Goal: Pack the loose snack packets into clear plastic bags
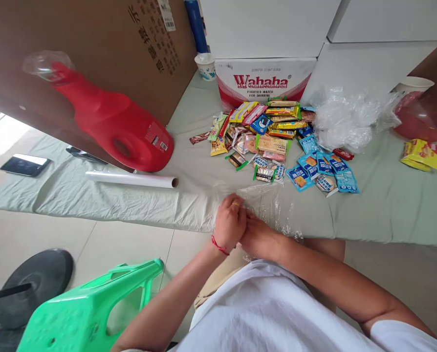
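My left hand (230, 222), with a ring and a red string bracelet, is closed at the table's front edge. My right hand (258, 237) is pressed against it, also closed, with its fingertips partly hidden behind the left. Thin clear plastic film (277, 208) spreads over the cloth around both hands, and a bit of it shows below them; the fingers appear to pinch it. Beyond the hands lies a heap of wrapped snacks (273, 143), with several blue snack packets (325, 165) at its right side.
A large red bottle (118, 122) and a white roll (130, 179) are on the left, near a phone (25, 165). Behind the snacks stands a Wahaha carton (264, 80). Crumpled clear bags (345, 117) and a yellow packet (421, 154) lie right. A green stool (75, 308) stands below.
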The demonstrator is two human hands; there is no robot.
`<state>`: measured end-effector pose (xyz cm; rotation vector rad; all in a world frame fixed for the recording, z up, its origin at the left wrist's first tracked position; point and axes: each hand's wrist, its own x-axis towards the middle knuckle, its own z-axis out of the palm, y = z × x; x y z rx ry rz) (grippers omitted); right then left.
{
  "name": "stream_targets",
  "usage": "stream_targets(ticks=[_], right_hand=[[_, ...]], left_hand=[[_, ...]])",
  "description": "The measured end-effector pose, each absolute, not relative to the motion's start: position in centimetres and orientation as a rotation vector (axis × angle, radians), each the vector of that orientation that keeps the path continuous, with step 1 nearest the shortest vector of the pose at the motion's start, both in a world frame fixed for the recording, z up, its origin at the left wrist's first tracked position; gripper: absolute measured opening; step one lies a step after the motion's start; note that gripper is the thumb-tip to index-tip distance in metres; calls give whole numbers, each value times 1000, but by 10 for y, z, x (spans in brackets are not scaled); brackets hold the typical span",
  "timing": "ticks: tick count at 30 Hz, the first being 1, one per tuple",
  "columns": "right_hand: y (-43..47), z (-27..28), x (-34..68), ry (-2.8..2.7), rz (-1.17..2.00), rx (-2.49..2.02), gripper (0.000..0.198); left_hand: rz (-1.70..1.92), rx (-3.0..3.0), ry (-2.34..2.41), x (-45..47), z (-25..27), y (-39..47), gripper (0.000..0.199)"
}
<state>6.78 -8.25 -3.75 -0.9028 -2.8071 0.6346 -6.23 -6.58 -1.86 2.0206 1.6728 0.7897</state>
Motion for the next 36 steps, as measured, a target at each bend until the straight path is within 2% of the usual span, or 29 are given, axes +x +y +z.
stream_targets(ticks=[4,8,11,14,16,18,21,23,25,29,32,36], right_hand=[[-89,-28,72,-2767,584,-868,50],[-110,-29,96,-2771,684,-833,54],[-136,-27,133,-2738,919,-822,51],[-160,-11,172,-2566,1324,-918,31],[-166,5,188,-2335,1448,-1077,34],[-157,15,195,-2067,1270,-1382,36],[-116,10,194,-1661,721,-1857,39],[-80,-4,193,-1494,539,-1985,53],[-50,-19,194,-1459,610,-2003,54],[-23,-31,205,-1447,818,-1855,32],[-21,-26,226,-1408,756,-1789,31],[-8,-11,261,-1501,640,-1967,25]], left_hand=[[683,2027,1840,-83,-28,-39,45],[462,2110,1907,-90,-33,-34,54],[364,2179,1933,-88,-36,-36,60],[327,2187,1955,-86,-38,-36,64],[312,2190,1949,-85,-39,-35,65],[306,2192,1945,-85,-39,-35,65],[314,2192,1958,-86,-38,-34,64],[328,2199,1955,-87,-39,-35,63],[349,2212,1940,-88,-39,-36,63],[382,2203,1926,-87,-37,-36,63],[379,2195,1899,-84,-35,-33,63],[367,2230,1846,-82,-36,-25,62]])
